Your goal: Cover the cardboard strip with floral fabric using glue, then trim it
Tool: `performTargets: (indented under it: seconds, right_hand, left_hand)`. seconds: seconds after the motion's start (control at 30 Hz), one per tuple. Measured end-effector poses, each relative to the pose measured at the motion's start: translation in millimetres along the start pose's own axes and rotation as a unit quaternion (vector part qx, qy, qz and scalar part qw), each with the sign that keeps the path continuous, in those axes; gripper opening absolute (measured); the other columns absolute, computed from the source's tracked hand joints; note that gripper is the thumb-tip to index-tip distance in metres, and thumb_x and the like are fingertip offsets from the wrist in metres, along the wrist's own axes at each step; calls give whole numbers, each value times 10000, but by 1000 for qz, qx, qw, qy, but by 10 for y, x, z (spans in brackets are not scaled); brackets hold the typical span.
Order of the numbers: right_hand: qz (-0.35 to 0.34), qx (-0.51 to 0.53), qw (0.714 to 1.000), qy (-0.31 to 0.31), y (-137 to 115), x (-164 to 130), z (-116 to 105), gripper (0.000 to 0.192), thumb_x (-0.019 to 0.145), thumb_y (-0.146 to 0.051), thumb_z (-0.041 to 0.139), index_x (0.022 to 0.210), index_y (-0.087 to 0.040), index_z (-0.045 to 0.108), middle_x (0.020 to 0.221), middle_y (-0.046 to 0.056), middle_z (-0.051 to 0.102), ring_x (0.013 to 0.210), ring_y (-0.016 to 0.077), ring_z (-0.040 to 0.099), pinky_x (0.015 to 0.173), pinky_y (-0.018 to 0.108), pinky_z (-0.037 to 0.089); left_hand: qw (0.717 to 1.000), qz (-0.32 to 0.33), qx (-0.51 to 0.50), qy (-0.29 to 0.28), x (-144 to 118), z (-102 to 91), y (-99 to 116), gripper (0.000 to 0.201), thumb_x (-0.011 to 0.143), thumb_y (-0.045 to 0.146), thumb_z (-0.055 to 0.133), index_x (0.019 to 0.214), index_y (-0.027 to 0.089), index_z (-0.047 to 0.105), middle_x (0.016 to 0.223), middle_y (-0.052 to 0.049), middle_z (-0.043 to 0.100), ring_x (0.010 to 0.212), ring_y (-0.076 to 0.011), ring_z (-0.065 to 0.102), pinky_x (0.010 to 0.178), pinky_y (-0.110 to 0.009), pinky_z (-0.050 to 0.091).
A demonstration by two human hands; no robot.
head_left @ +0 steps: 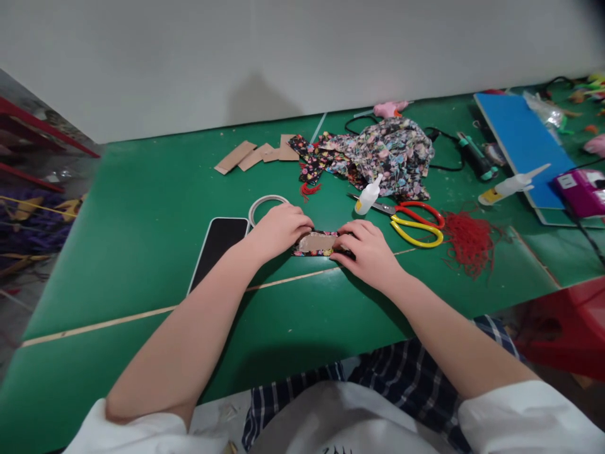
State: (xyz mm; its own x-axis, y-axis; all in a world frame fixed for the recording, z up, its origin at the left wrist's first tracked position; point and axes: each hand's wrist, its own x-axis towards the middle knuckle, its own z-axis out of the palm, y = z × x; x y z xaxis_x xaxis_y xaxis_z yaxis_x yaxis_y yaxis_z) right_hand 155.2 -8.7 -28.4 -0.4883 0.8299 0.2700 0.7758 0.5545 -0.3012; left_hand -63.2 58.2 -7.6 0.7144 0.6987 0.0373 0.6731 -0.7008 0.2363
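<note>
A small brown cardboard piece point(316, 241) lies on a strip of dark floral fabric point(316, 252) on the green table point(142, 208). My left hand point(280, 229) presses down on the left end of this piece, fingers curled over it. My right hand point(366, 250) holds the right end, fingertips on the fabric edge. A black phone point(218, 247) lies face up just left of my left hand, with a white ring point(265, 203) behind it.
Behind my hands lie a heap of floral fabric point(385, 154), a small glue bottle point(368, 194), red and yellow scissors point(416, 224), red thread point(469, 239), cardboard pieces point(255, 156), a pink glue gun point(390, 108), a blue board point(524, 142) and a purple box point(581, 189).
</note>
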Motion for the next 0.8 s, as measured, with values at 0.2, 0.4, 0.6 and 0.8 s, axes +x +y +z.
performTargets:
  seconds: [0.2, 0.4, 0.6, 0.8]
  right_hand:
    - [-11, 20, 1000, -5, 92, 16, -78, 202, 837, -356, 560, 890, -175, 631, 1008, 84, 607, 1005, 215, 496, 904, 361, 405]
    - [26, -8, 999, -25, 28, 73, -67, 320, 822, -416, 563, 1008, -159, 608, 1022, 92, 608, 981, 235, 506, 878, 364, 418]
    - [34, -38, 998, -41, 15, 99, -15, 542, 800, -425, 587, 1246, -126, 521, 1120, 121, 594, 1054, 262, 486, 907, 388, 406]
    - [45, -74, 993, -85, -3, 167, -76, 583, 770, -419, 624, 1275, -148, 519, 1129, 115, 593, 1062, 277, 477, 892, 390, 397]
  left_hand:
    - [1000, -4, -19, 3, -13, 33, -26, 226, 885, 276, 504, 957, 178, 695, 824, -56, 671, 817, -195, 578, 741, -310, 411]
    - [999, -14, 19, 30, 20, 79, -9, 191, 874, 255, 530, 883, 170, 701, 801, -59, 662, 771, -192, 580, 717, -315, 402]
    - [999, 15, 31, 40, 12, 67, 18, 190, 876, 205, 515, 839, 146, 692, 767, -64, 651, 764, -190, 578, 730, -318, 408]
    - [993, 52, 80, 66, -46, 60, 24, 232, 899, 229, 474, 808, 164, 677, 726, -48, 626, 720, -178, 553, 695, -320, 389]
